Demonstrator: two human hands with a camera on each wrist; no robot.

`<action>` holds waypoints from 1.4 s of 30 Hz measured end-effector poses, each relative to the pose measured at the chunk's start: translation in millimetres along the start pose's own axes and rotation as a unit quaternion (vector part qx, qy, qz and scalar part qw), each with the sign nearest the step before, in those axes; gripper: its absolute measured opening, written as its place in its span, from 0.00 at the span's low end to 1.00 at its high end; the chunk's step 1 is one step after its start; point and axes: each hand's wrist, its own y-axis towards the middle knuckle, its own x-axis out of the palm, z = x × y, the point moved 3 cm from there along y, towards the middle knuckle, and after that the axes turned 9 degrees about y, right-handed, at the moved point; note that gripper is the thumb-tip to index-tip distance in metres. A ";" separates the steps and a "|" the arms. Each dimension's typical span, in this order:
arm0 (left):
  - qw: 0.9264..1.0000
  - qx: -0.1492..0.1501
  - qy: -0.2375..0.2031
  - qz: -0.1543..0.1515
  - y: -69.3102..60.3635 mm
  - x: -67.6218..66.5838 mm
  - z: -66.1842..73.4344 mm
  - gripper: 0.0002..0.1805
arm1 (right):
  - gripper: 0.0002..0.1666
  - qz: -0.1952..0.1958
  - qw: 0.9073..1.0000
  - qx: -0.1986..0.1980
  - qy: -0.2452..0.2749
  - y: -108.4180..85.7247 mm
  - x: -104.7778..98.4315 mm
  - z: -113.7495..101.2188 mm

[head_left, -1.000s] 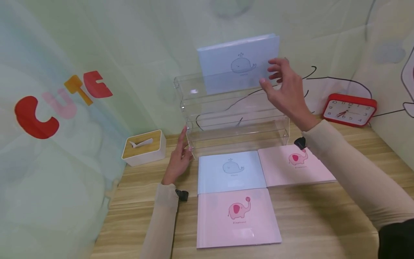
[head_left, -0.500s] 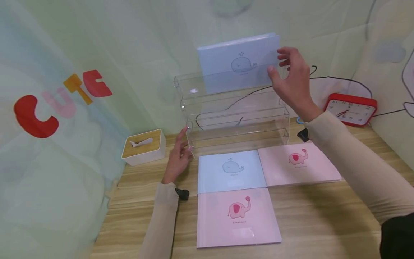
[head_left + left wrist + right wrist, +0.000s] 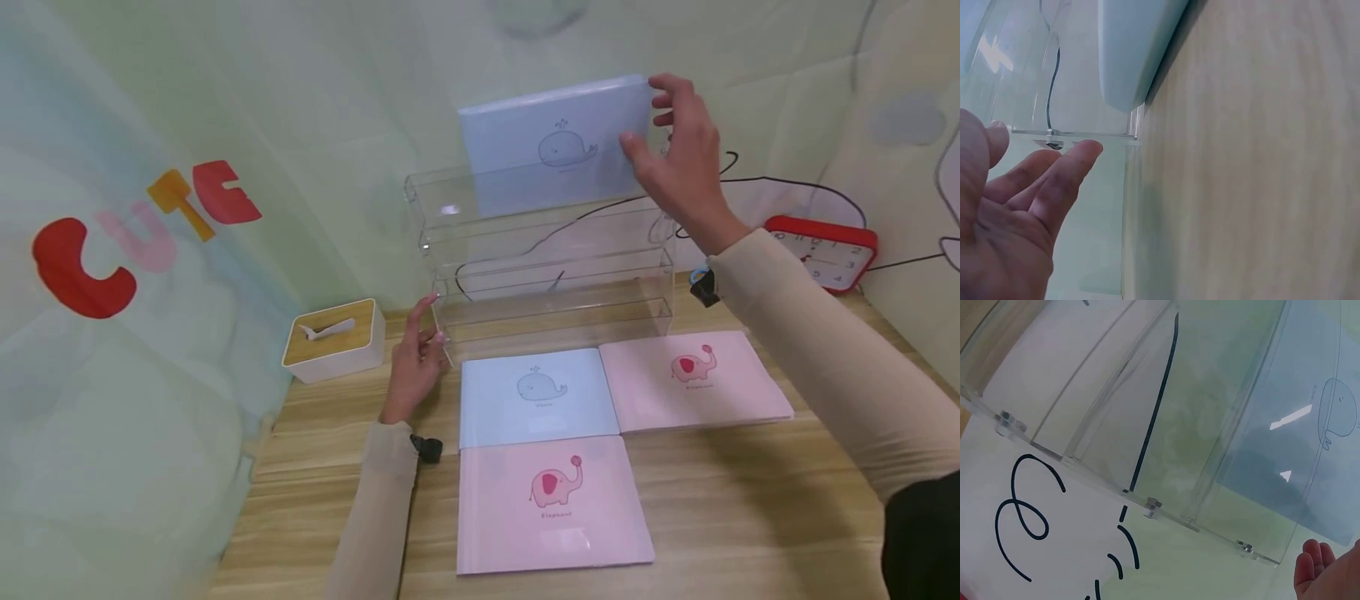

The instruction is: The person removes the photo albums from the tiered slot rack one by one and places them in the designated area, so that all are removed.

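A clear acrylic rack [image 3: 551, 321] with several tiers stands on the wooden table. On its top tier a blue whale book [image 3: 517, 137] leans upright. My right hand [image 3: 686, 158] is at that book's right edge, fingers loosely bent by the upper corner and thumb in front of the cover; firm contact cannot be made out. In the right wrist view the fingers [image 3: 1313, 559] show close to the book's corner. My left hand [image 3: 415, 362] rests its fingertips by the rack's lower left side panel [image 3: 1072, 133]. Flat before the rack lie another blue whale book [image 3: 540, 425] and two pink elephant books [image 3: 510, 533] [image 3: 652, 400].
Left of the rack stands a white tissue box [image 3: 337, 362] with a wooden lid. A red clock [image 3: 817, 223] stands at the right, partly behind my right sleeve [image 3: 825, 358]. Printed curtains hang close behind the rack and at the left.
My right hand has moved up and slightly right along the upright whale book, toward its upper corner. My left hand stays at the rack's side. The books hold their places.
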 end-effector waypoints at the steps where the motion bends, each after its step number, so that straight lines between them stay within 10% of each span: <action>1: 1.000 0.000 -0.001 0.000 -0.3 0.4 0.1 0.38 | 0.36 -0.003 1.000 0.006 0.001 2.3 0.0 0.6; 21: 1.000 0.017 -0.017 -0.007 -2.3 0.7 -0.4 0.43 | 0.27 -0.039 0.996 0.027 0.072 34.1 7.0 3.7; 29: 0.999 0.017 -0.022 -0.023 -2.3 -2.2 -1.4 0.43 | 0.19 -0.060 0.979 0.026 0.194 40.7 7.0 3.1; 42: 0.999 -0.008 -0.028 -0.036 0.1 1.4 -5.1 0.43 | 0.20 -0.078 0.962 0.073 0.250 48.1 12.1 5.8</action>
